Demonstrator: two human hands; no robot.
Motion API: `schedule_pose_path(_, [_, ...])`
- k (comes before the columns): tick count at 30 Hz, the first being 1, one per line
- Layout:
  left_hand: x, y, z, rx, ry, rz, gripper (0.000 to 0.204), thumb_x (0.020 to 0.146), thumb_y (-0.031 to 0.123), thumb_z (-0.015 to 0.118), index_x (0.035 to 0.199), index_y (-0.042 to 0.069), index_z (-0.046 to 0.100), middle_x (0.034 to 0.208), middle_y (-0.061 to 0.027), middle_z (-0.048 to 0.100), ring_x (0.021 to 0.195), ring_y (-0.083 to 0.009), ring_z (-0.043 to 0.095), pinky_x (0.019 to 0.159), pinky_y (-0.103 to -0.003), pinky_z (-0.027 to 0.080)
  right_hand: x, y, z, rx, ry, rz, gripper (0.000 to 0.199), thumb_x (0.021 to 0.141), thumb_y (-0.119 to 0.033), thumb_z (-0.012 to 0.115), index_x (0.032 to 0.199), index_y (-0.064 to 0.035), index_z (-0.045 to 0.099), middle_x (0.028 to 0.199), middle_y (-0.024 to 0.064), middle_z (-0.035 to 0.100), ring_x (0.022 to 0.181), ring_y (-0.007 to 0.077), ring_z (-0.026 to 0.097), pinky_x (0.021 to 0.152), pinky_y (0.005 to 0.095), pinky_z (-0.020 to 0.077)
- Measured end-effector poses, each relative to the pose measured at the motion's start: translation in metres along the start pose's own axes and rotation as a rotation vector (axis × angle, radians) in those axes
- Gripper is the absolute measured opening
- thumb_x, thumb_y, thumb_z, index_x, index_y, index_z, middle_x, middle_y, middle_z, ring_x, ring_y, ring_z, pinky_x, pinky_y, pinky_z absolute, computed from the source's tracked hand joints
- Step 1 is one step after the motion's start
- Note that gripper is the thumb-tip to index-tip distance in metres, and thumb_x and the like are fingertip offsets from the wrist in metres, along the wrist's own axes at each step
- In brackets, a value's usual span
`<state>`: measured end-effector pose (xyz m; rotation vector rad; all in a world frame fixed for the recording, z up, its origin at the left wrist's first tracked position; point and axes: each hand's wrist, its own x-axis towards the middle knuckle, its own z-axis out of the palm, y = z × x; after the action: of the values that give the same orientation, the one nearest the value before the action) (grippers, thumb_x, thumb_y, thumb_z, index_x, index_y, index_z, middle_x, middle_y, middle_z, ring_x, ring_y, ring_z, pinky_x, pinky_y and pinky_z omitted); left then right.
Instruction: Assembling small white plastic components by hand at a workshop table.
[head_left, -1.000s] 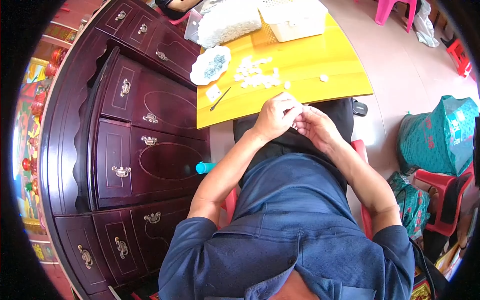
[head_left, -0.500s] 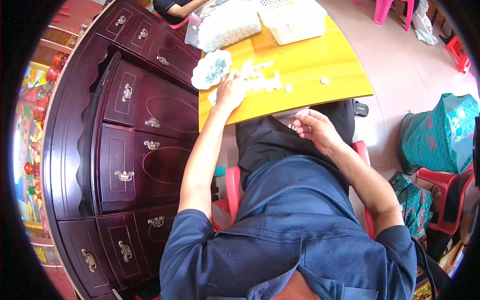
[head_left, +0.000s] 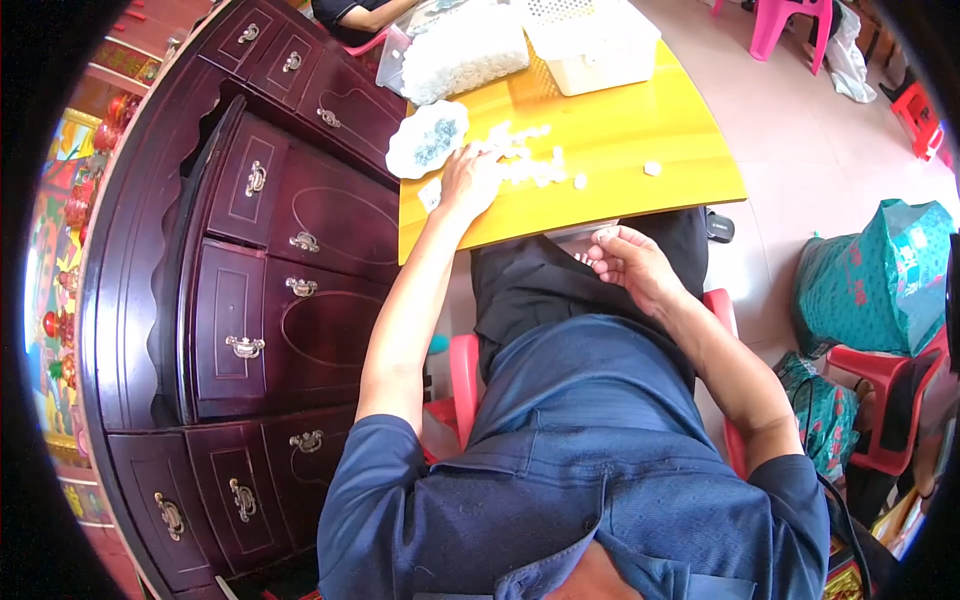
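Observation:
My left hand (head_left: 470,182) lies on the yellow table (head_left: 690,115), back up, with its fingers stretched out. Its fingertips touch the edge of a scatter of small white pieces (head_left: 520,165). Just beyond it stands a white wavy-edged dish (head_left: 402,150) holding small bluish-grey bits. A small white card-like piece (head_left: 430,194) lies beside the wrist. Below the table's front edge, over my lap, my right hand (head_left: 632,262) is closed in a pinch. Something pale shows at its fingertips, too small to make out. Part of a clear item (head_left: 578,236) shows near it, under the edge.
A large heap of white pieces (head_left: 465,62) and a white basket (head_left: 605,60) stand at the table's far end. A dark wooden cabinet (head_left: 330,200) runs along the left. Teal bags (head_left: 860,285) and a red chair (head_left: 890,400) are at right. Another person's arm (head_left: 375,18) shows beyond.
My left hand has slid slightly right, toward the white pieces, leaving more of the small card-like piece showing. My right hand keeps its pinch, almost in place.

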<state>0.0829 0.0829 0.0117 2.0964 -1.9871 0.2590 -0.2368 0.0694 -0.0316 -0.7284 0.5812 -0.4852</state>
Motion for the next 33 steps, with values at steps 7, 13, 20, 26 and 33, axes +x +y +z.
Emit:
schedule_pose_path(7, [0.000,-0.014,0.013,-0.175,0.173,-0.002,0.020,0.084,0.015,0.068,0.101,0.009,0.077,0.106,-0.0130,0.071,0.102,-0.0350,0.063,0.095,-0.044,0.048,-0.001,-0.005,0.003,0.001,0.003,0.009,0.014,0.103,-0.022,0.061,0.104,-0.0096,0.067,0.088,0.0002,0.072,0.073,0.0072,0.065,0.069,0.0226,0.0529])
schedule_pose_path(13, [0.014,-0.030,0.021,-0.179,0.231,0.082,0.014,0.084,0.012,0.067,0.089,0.002,0.076,0.079,-0.0134,0.071,0.075,-0.0330,0.069,0.075,-0.043,0.054,-0.002,-0.003,0.004,-0.011,0.003,0.000,0.014,0.103,-0.022,0.061,0.104,-0.0095,0.067,0.088,0.0005,0.072,0.073,0.0077,0.065,0.069,0.0225,0.0529])
schedule_pose_path(20, [0.030,-0.024,0.017,-0.169,-0.019,-0.181,0.015,0.083,0.021,0.070,0.086,0.007,0.075,0.091,-0.0172,0.070,0.095,-0.0382,0.066,0.081,-0.049,0.053,-0.001,-0.002,0.002,-0.014,-0.001,-0.004,0.015,0.103,-0.023,0.061,0.105,-0.0096,0.067,0.089,0.0001,0.071,0.074,0.0074,0.065,0.068,0.0225,0.0527])
schedule_pose_path(26, [0.032,-0.020,0.007,0.036,-0.035,0.004,0.018,0.088,0.022,0.064,0.093,0.009,0.075,0.090,-0.0178,0.067,0.092,-0.0384,0.065,0.081,-0.050,0.053,-0.001,-0.003,0.003,-0.006,-0.007,0.001,0.013,0.102,-0.021,0.062,0.105,-0.0097,0.066,0.088,-0.0002,0.072,0.074,0.0070,0.066,0.069,0.0211,0.0531])
schedule_pose_path(33, [0.040,-0.024,0.003,0.049,-0.107,0.038,0.018,0.084,0.024,0.066,0.087,0.008,0.073,0.097,-0.0160,0.070,0.096,-0.0372,0.065,0.083,-0.050,0.053,-0.003,-0.004,0.006,-0.027,0.000,0.006,0.013,0.103,-0.021,0.061,0.106,-0.0099,0.066,0.087,-0.0008,0.072,0.072,0.0066,0.065,0.068,0.0204,0.0520])
